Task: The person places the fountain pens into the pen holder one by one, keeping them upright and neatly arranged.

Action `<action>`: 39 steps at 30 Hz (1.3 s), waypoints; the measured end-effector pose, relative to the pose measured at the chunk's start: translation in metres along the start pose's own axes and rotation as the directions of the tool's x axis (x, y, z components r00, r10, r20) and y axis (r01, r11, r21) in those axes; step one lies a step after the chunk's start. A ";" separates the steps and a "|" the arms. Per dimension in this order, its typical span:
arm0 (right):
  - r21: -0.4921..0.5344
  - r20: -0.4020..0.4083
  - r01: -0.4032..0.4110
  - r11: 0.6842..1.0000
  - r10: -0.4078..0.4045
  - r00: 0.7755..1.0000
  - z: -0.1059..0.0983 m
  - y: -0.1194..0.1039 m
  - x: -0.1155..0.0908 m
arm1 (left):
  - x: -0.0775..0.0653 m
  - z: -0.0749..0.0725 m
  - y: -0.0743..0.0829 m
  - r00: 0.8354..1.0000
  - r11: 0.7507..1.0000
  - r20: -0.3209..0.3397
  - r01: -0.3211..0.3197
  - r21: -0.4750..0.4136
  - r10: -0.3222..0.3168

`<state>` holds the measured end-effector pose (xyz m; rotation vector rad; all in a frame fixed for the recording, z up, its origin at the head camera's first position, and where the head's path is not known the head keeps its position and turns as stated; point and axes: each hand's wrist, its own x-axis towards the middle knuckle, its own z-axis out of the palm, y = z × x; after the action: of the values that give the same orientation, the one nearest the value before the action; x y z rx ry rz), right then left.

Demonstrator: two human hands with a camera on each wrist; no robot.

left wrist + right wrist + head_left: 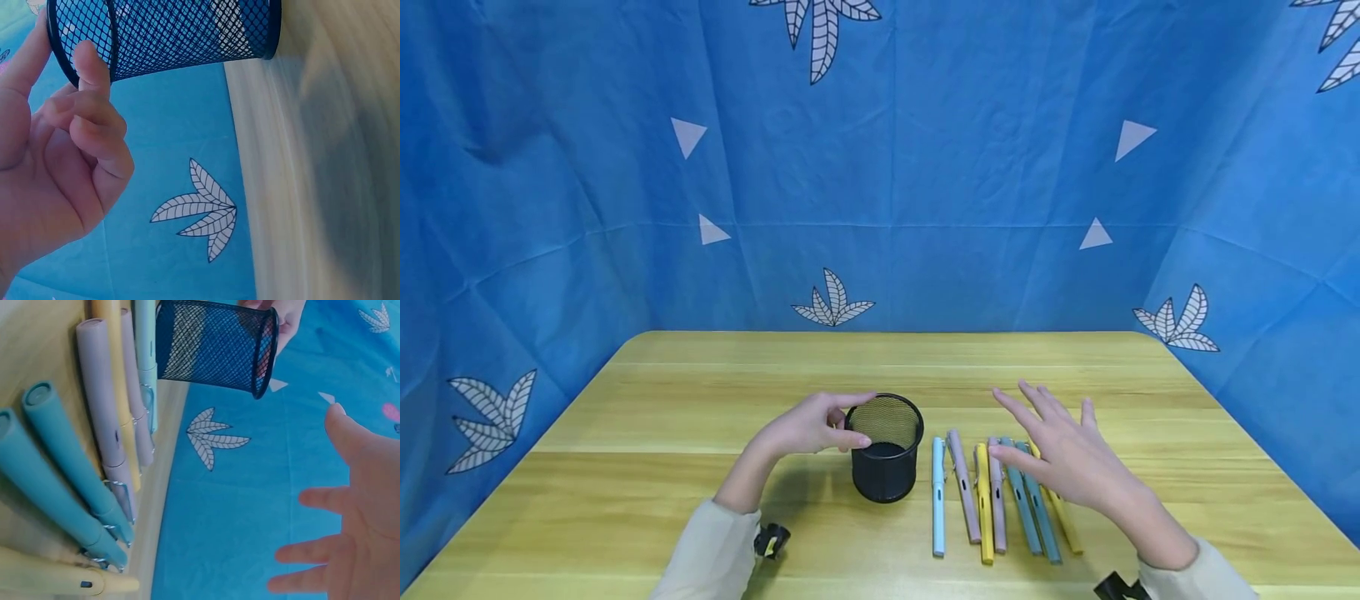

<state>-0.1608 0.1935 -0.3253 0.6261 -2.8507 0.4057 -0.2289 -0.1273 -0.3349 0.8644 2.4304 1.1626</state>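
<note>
A round black mesh pen holder (pixel 883 482) stands upright on the table. My left hand (pixel 808 427) holds its rim from the left, thumb and index finger over the opening and the other fingers curled by the outer wall. To its right several capped pens lie side by side: a light blue pen (pixel 938 508), lilac pens (pixel 964 492), yellow pens (pixel 985 508) and teal pens (pixel 1022 504). Above the right end of this row hovers my right hand (pixel 1071 458), fingers spread and holding nothing. The right wrist view shows the teal pens (pixel 81 456) with metal clips, apart from the fingers.
The wooden table (pixel 700 400) has rounded far corners. Blue cloth (pixel 925 167) with white leaf and triangle prints hangs behind it and at both sides. A small black device (pixel 771 541) sits at the left wrist, another black device (pixel 1120 586) at the right.
</note>
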 end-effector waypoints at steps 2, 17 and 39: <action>0.004 -0.002 -0.001 1.000 0.001 1.000 0.001 0.001 0.000 | 0.000 0.000 0.000 1.000 1.000 -0.001 0.003 -0.022 -0.003; 0.069 -0.026 -0.024 0.997 0.026 0.999 0.006 0.016 -0.001 | 0.002 -0.001 0.000 1.000 0.997 0.008 0.021 -0.070 -0.021; 0.300 0.152 -0.172 0.938 0.131 0.980 0.010 0.047 -0.005 | 0.002 0.001 -0.001 0.999 0.996 0.000 0.045 -0.080 -0.045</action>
<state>-0.1783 0.2333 -0.3461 0.4992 -2.9956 0.8870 -0.2305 -0.1259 -0.3358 0.7810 2.3742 1.2352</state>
